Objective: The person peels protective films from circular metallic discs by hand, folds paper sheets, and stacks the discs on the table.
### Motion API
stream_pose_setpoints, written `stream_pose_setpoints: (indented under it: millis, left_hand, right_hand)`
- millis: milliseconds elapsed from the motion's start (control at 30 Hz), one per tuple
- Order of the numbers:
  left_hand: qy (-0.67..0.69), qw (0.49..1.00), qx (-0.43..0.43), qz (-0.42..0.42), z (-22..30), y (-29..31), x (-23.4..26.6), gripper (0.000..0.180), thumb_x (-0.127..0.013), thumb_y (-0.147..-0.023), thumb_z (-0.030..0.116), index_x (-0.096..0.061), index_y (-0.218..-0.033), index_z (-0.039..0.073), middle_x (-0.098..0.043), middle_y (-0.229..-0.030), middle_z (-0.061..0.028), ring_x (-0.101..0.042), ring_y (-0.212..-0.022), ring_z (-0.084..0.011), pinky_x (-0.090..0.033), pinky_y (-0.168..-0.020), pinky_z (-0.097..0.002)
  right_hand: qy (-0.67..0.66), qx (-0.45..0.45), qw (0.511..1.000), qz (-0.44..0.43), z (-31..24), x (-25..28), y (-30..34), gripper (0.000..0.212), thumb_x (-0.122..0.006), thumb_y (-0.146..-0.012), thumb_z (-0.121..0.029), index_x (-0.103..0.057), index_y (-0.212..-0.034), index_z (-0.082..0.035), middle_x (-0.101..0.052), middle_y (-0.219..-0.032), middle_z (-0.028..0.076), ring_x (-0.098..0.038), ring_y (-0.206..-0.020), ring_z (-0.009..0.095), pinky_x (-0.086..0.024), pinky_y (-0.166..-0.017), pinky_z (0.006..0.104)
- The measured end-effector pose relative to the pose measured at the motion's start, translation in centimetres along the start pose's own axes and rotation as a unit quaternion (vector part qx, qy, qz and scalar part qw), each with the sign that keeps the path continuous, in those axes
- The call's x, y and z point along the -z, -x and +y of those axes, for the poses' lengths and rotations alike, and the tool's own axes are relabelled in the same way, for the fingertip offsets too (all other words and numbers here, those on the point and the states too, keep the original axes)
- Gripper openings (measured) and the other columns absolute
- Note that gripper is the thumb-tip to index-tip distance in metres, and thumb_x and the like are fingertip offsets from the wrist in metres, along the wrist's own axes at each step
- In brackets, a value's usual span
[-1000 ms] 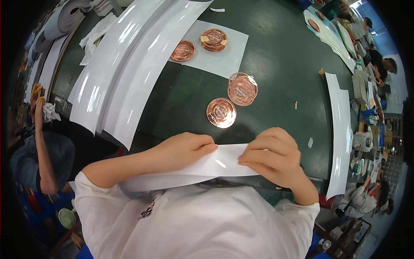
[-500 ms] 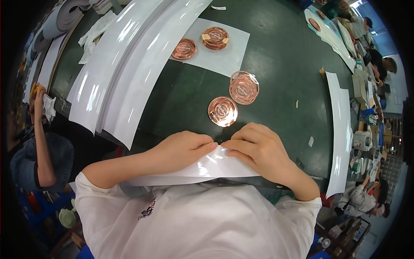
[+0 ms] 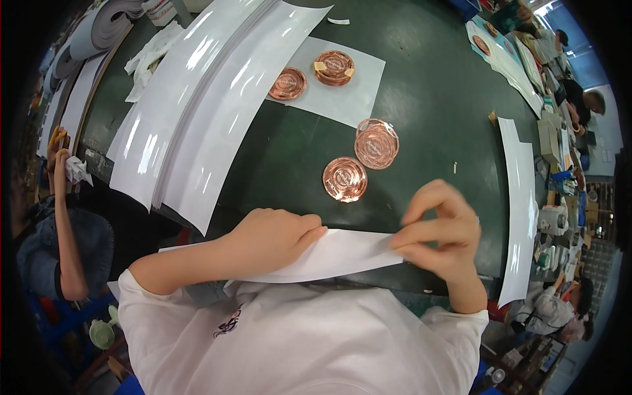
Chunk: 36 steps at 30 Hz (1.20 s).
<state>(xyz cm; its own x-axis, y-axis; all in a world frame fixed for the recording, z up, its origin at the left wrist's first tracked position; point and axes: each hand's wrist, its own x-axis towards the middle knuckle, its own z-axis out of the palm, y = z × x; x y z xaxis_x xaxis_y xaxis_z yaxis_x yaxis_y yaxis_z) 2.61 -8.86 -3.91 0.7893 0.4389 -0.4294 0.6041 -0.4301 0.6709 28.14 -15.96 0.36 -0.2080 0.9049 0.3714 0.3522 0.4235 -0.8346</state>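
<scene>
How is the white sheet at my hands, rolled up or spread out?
Spread out: the white sheet shows as a strip between left hand and right hand.

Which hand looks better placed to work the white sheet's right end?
Probably the right hand: its fingertips are at that end of the white sheet, while the left hand grips it farther left.

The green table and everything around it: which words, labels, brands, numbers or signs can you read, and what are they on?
No text is quoted here.
Copper-coloured discs: pale lettering, very small.
White shirt: dark chest print, too small and skewed to read.
White container, upper left: printed marks, too blurred.
White sheet at the hands: no visible text.
</scene>
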Motion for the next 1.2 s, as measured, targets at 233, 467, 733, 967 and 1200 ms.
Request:
stream_pose_setpoints:
  millis: [233,467,733,967,1200]
  left_hand:
    - [-0.241,0.943,-0.146,0.178,0.0,1.3,-2.1,0.016,-0.063,-0.092,0.018,-0.056,-0.083,0.007,-0.059,-0.096,-0.0085,-0.057,-0.076,-0.0202,-0.046,-0.067,-0.0327]
    - [-0.362,0.874,-0.187,0.264,-1.5,0.5,-2.3,0.017,-0.065,-0.088,0.02,-0.056,-0.083,0.006,-0.059,-0.132,-0.0152,-0.055,-0.1,-0.0241,-0.045,-0.084,-0.0324]
    - [-0.362,0.871,-0.191,0.272,-1.7,0.2,-2.5,0.024,-0.071,-0.081,0.025,-0.054,-0.077,0.009,-0.057,-0.136,-0.0121,-0.054,-0.104,-0.0244,-0.045,-0.088,-0.0341]
    - [-0.385,0.869,-0.185,0.248,-1.8,0.1,-2.2,0.024,-0.071,-0.082,0.028,-0.054,-0.078,0.011,-0.056,-0.138,-0.0108,-0.053,-0.108,-0.0239,-0.043,-0.093,-0.0345]
    - [-0.39,0.868,-0.182,0.247,-1.7,0.0,-2.2,0.024,-0.07,-0.083,0.029,-0.054,-0.077,0.011,-0.055,-0.139,-0.0105,-0.053,-0.108,-0.0234,-0.042,-0.093,-0.0344]
  right_hand:
    - [-0.005,-0.14,0.977,0.161,2.7,-0.1,-0.9,0.012,-0.076,-0.08,0.0,-0.077,-0.091,-0.003,-0.067,-0.083,0.002,-0.054,-0.07,0.008,-0.04,-0.062,0.0226]
    - [-0.026,-0.203,0.969,0.138,5.7,-3.0,-1.2,0.009,-0.075,-0.084,-0.007,-0.077,-0.092,-0.005,-0.067,-0.076,-0.003,-0.052,-0.066,0.003,-0.035,-0.055,0.0213]
    - [-0.057,-0.261,0.958,0.102,7.3,-4.1,-0.6,0.01,-0.077,-0.084,-0.012,-0.079,-0.093,-0.009,-0.068,-0.076,-0.004,-0.049,-0.062,0.002,-0.031,-0.053,0.0214]
    - [-0.053,-0.264,0.957,0.112,7.4,-4.2,-0.6,0.01,-0.077,-0.084,-0.013,-0.079,-0.093,-0.009,-0.066,-0.072,-0.005,-0.048,-0.061,0.002,-0.03,-0.052,0.0218]
    - [-0.054,-0.267,0.956,0.113,7.4,-4.3,-0.6,0.011,-0.078,-0.084,-0.012,-0.079,-0.094,-0.009,-0.065,-0.071,-0.004,-0.046,-0.06,0.001,-0.029,-0.05,0.0215]
